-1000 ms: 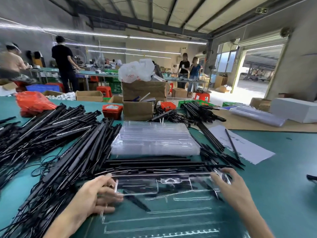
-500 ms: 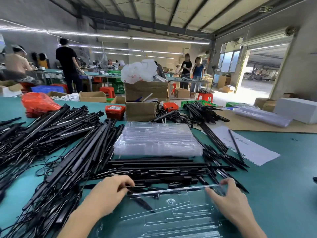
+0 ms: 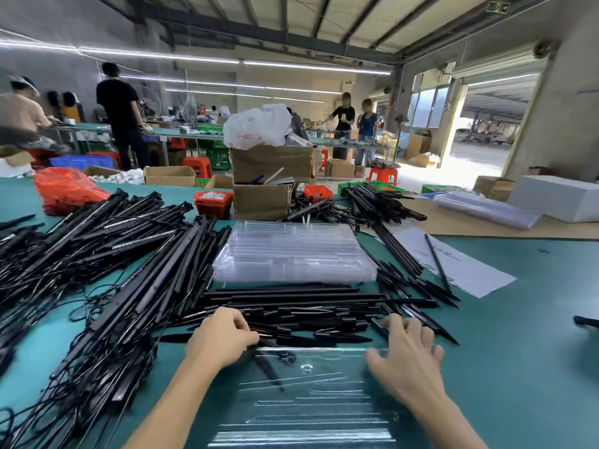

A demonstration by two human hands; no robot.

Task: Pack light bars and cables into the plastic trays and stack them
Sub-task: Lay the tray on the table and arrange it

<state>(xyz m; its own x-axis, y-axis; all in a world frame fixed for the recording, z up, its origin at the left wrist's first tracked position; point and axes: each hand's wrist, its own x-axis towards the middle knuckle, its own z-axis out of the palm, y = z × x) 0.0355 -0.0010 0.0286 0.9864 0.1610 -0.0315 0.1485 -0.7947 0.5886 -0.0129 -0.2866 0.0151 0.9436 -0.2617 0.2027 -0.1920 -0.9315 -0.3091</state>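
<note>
An empty clear plastic tray (image 3: 311, 400) lies flat on the green table right in front of me. My left hand (image 3: 222, 340) is at its far left corner, fingers curled, pinching a thin black part at the near edge of a row of black light bars (image 3: 291, 303). My right hand (image 3: 406, 354) hovers blurred over the tray's far right corner with fingers spread, gripping nothing. Behind the bars sits a stack of clear trays (image 3: 291, 254). A big heap of black bars with cables (image 3: 97, 270) fills the left.
Black spikes (image 3: 411, 283) and a white paper sheet (image 3: 460, 267) lie to the right. Cardboard boxes (image 3: 262, 199), a red bin of small parts (image 3: 213, 202) and a red bag (image 3: 64, 189) stand at the back. People work at far tables.
The clear tray has come down and toward me to lie flat. My right hand let go of its corner and spread its fingers. My left hand moved to the black parts.
</note>
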